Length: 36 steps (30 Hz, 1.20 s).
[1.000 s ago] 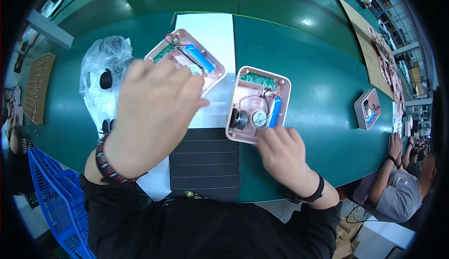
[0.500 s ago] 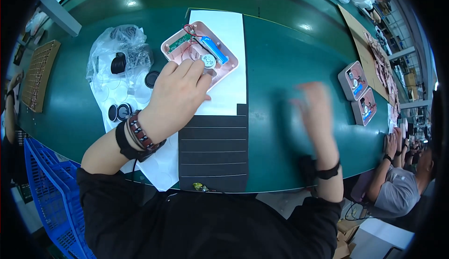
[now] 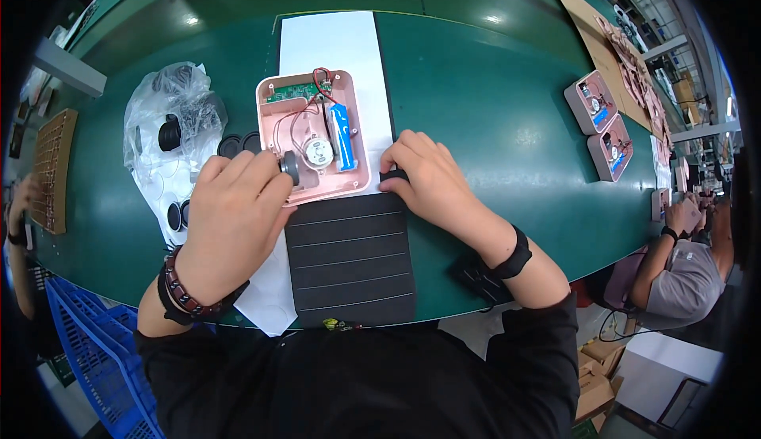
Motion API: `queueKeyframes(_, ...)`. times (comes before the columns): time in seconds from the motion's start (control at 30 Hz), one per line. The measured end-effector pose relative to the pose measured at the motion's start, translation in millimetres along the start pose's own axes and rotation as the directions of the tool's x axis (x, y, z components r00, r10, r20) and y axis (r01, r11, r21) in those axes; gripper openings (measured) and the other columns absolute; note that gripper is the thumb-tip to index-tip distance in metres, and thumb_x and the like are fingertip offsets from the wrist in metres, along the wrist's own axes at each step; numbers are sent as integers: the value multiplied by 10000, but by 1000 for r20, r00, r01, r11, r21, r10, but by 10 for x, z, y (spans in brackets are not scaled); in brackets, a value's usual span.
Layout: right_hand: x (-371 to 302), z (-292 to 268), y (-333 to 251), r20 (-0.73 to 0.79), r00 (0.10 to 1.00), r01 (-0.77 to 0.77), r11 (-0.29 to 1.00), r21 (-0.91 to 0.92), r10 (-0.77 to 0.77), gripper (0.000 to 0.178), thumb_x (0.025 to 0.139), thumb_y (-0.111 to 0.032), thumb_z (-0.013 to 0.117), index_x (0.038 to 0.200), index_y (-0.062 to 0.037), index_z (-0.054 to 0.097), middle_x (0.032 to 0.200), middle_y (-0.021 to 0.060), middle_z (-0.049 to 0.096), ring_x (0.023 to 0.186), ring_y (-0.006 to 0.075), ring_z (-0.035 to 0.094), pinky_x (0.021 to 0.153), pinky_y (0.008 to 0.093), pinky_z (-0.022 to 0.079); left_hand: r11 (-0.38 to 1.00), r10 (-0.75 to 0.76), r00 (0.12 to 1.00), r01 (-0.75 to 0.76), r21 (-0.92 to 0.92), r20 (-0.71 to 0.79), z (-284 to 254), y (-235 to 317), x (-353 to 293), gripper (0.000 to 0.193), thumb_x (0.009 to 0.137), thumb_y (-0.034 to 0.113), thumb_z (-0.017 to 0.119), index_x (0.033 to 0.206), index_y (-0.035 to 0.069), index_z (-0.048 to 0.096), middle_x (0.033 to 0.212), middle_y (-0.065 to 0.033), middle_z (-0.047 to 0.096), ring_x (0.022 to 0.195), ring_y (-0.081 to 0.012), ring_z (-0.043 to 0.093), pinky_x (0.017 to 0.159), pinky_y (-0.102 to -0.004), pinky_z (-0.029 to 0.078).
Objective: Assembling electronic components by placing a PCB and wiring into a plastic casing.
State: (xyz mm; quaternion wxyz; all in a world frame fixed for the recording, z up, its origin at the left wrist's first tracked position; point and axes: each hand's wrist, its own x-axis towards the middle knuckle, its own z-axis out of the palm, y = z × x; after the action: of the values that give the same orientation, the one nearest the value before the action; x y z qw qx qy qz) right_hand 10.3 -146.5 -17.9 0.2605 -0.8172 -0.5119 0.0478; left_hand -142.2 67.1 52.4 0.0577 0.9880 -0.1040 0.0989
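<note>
Pink plastic shell (image 3: 313,138), open, just beyond both sets of fingertips on the white sheet (image 3: 329,42): green board, red wires, blue cell, round speaker inside. Left hand (image 3: 234,221) pinches a small black disc (image 3: 290,168) at its near-left edge; best seated squarely, wires clear. Right hand (image 3: 432,185), fingers together, presses the black foam strip (image 3: 394,176) flat

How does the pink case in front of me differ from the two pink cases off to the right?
The near pink case lies on the white sheet, between both hands; the two right cases sit side by side on the bare green table, untouched. The left hand holds a small dark round part at the near case's edge, while nothing is held at the right cases. All three lie open, showing a blue cell and a round part inside.
</note>
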Motion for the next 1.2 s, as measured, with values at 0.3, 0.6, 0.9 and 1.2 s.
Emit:
queueKeyframes(0.3, -118, -6, -166, -56, 998, 13, 997, -70, -17, 223, 721, -22, 718, 885, -54, 570, 949, 78, 540, 927, 272, 548, 767, 375, 435, 989, -110, 992, 103, -105, -69, 121, 45, -96, 280, 690, 123, 758, 893, 64, 574, 875, -60, 488, 794, -225, 533, 652, -360, 412)
queueKeyframes(0.6, -9, -63, 66, -9, 1000, 0, 978, 207, 1, 238, 725, 49, 688, 903, -13, 543, 1050, 130, 535, 940, 299, 582, 790, 372, 489, 984, -18, 995, 0, -179, -100, 238, -22, -143, 267, 702, 141, 751, 864, 65, 554, 862, -61, 479, 756, -220, 535, 646, -339, 436)
queueKeyframes(0.9, 398, -293, -308, -361, 890, 298, 955, -5, -279, 500, 742, 85, 659, 1208, -60, 551, 1117, 148, 549, 911, 304, 606, 827, 371, 477, 971, 20, 996, -39, -235, -83, 128, -144, 6, 194, 747, 128, 680, 871, 47, 556, 833, -72, 512, 775, -224, 551, 655, -334, 449)
queueKeyframes(1.2, 701, -104, -389, -131, 851, 501, 861, -84, -508, 580, 765, 22, 648, 1310, -150, 546, 958, 54, 634, 860, 271, 562, 768, 367, 451, 994, -14, 948, -21, -107, -319, 342, -369, 253, 184, 752, 69, 617, 923, 26, 566, 824, -58, 581, 793, -242, 546, 714, -350, 436)
